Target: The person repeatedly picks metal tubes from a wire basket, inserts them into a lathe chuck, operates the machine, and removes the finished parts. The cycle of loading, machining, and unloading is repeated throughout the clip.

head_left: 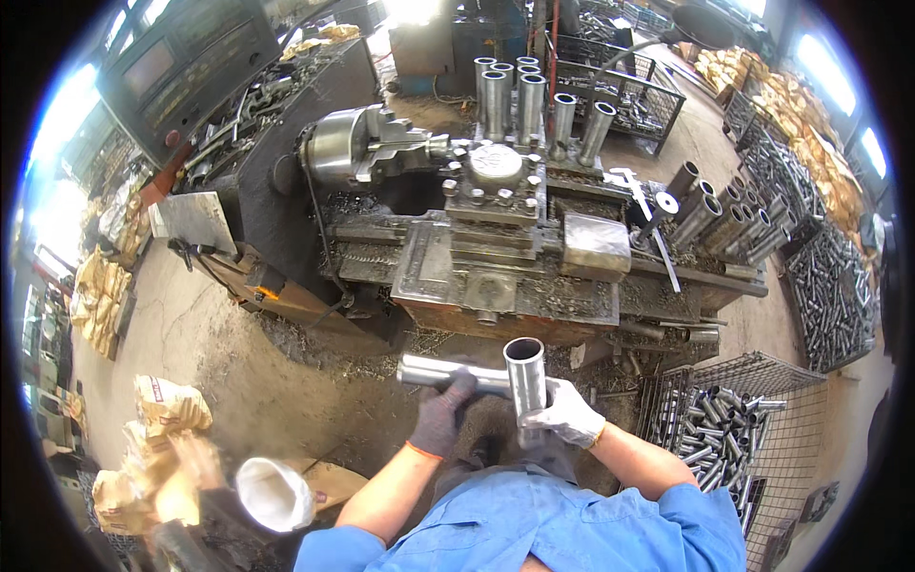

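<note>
two steel tubes in gloved hands, in front of a lathe

left hand [444, 416], dark grey glove w/ orange cuff, lower centre of frame, fingers wrapped round a horizontal steel tube [440, 371] that runs left from the hand; closed grip. right hand [566, 416], white glove, just right of it, closed round the lower part of an upright steel tube [526, 379], open end up toward the camera. the two tubes meet or cross btwn the hands; can't tell if they touch. both forearms bare, blue sleeves at the bottom edge.

directly above the hands, centre frame: lathe [477, 257], rusty carriage, swarf on its ways. chuck [335, 145] upper left of centre, tool post [496, 167] beside it to the right. row of standing tubes [522, 100] behind the tool post, top centre. more tubes leaning in a bunch [724, 214] at the right end of the lathe bed.

lower right: wire basket [724, 429] w/ a pile of short tubes inside. far right edge: another heap of tubes [839, 286]. lower left: yellow sacks [162, 448], blurred, and a white sack opening [274, 492]. floor [238, 372] dirty, chips scattered under the lathe. control cabinet [181, 67] upper left.
</note>
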